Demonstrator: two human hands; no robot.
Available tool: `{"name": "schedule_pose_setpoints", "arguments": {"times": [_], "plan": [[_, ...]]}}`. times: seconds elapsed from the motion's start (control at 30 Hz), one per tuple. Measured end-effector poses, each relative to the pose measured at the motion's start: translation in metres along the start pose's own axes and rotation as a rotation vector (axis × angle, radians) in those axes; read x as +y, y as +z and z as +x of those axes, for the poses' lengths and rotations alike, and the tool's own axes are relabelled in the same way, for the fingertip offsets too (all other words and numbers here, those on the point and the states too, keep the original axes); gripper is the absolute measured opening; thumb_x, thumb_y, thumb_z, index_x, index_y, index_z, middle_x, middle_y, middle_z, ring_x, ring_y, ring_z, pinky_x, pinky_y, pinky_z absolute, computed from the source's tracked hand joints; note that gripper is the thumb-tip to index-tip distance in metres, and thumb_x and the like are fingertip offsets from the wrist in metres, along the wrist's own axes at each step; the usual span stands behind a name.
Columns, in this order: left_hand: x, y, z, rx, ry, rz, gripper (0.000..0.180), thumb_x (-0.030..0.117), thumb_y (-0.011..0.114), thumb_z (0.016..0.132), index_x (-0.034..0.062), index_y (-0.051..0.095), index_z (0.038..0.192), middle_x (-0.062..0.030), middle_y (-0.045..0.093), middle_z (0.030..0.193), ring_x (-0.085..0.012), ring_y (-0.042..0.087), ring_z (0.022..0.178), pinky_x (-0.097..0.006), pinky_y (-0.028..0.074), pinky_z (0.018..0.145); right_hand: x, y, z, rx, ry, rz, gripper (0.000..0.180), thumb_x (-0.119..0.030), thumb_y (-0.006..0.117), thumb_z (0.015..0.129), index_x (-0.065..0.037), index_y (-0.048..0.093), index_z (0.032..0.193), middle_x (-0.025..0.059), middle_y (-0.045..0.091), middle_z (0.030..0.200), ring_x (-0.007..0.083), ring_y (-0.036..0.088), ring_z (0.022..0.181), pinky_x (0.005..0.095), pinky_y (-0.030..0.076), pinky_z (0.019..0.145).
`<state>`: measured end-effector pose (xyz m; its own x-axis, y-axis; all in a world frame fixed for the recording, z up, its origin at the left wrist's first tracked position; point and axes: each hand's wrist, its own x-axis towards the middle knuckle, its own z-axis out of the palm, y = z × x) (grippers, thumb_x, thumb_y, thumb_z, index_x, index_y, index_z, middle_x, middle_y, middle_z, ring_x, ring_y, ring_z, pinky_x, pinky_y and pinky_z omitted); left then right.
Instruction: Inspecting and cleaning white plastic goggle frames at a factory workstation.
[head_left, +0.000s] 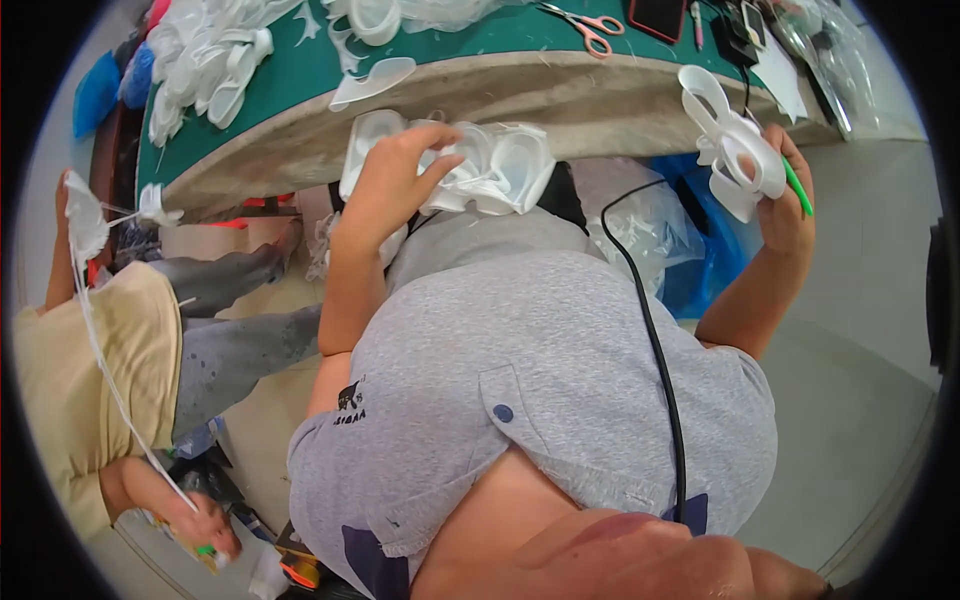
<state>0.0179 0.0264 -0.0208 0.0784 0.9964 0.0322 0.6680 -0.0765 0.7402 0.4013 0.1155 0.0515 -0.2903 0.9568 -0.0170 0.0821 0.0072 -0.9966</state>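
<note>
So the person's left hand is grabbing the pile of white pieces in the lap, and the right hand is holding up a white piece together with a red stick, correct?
Not quite: the stick in the right hand is green, not red, as the head view shows. The rest holds: the left hand grips the pile of white pieces in the lap, and the right hand holds up a white piece.

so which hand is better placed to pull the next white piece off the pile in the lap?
Left, probably. The left hand already rests on the pile of white moulded plastic pieces in the lap. The right hand is raised off to the side, occupied with a white looped piece and a green pen-like tool.
</note>
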Motion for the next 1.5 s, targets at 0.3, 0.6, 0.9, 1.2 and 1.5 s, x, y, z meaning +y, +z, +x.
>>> {"name": "schedule_pose_setpoints", "arguments": {"times": [0.3, 0.6, 0.9, 1.2, 1.5], "plan": [[-0.018, 0.007, -0.006, -0.472, -0.102, 0.086, 0.044, 0.018, 0.073, 0.073, 0.0029, 0.057, 0.11, -0.0186, 0.065, 0.096, -0.0335, 0.06, 0.095, -0.037, 0.045, 0.082, 0.133, -0.072, -0.033, -0.042, 0.468, -0.405, 0.018, -0.012, 0.058, 0.076, -0.013, 0.042, 0.07, -0.0055, 0.039, 0.065, 0.0053, 0.037, 0.058, 0.0216, 0.029, 0.048], [-0.014, 0.004, -0.006, -0.39, -0.131, 0.071, 0.055, 0.013, 0.074, 0.071, 0.0066, 0.05, 0.12, -0.0195, 0.063, 0.104, -0.0349, 0.059, 0.099, -0.039, 0.045, 0.085, 0.383, -0.088, -0.072, 0.209, 1.043, -0.422, 0.054, -0.043, 0.073, 0.076, -0.001, 0.056, 0.105, 0.0139, 0.064, 0.1, 0.0306, 0.064, 0.095, 0.0423, 0.052, 0.075], [-0.025, 0.001, 0.003, -0.439, -0.061, 0.227, 0.044, 0.014, 0.073, 0.069, 0.0023, 0.056, 0.108, -0.0199, 0.063, 0.096, -0.0369, 0.058, 0.093, -0.041, 0.045, 0.08, 0.567, -0.159, -0.181, 0.273, 1.281, -0.856, 0.053, -0.034, 0.068, 0.075, 0.006, 0.058, 0.109, 0.0192, 0.065, 0.102, 0.0378, 0.063, 0.096, 0.0441, 0.05, 0.083], [-0.004, -0.021, -0.011, -0.172, -0.074, -0.796, 0.025, 0.018, 0.073, 0.077, 0.0038, 0.059, 0.094, 0.0011, 0.059, 0.089, -0.0078, 0.053, 0.082, -0.024, 0.041, 0.074, 0.269, -0.084, -0.008, 1.24, -0.195, -0.491, 0.038, -0.034, 0.051, 0.095, 0.003, 0.058, 0.087, 0.017, 0.067, 0.088, 0.0264, 0.065, 0.073, 0.0365, 0.052, 0.065], [-0.002, -0.017, -0.01, -0.074, -0.063, -1.18, 0.028, 0.021, 0.069, 0.083, 0.0038, 0.056, 0.101, -0.0021, 0.062, 0.091, -0.0075, 0.057, 0.083, -0.022, 0.043, 0.074, 0.051, 0.148, 0.058, -0.359, -0.471, -0.037, 0.022, -0.014, 0.061, 0.086, -0.007, 0.044, 0.076, 0.0122, 0.063, 0.102, 0.0193, 0.055, 0.098, 0.0306, 0.039, 0.092]]}}
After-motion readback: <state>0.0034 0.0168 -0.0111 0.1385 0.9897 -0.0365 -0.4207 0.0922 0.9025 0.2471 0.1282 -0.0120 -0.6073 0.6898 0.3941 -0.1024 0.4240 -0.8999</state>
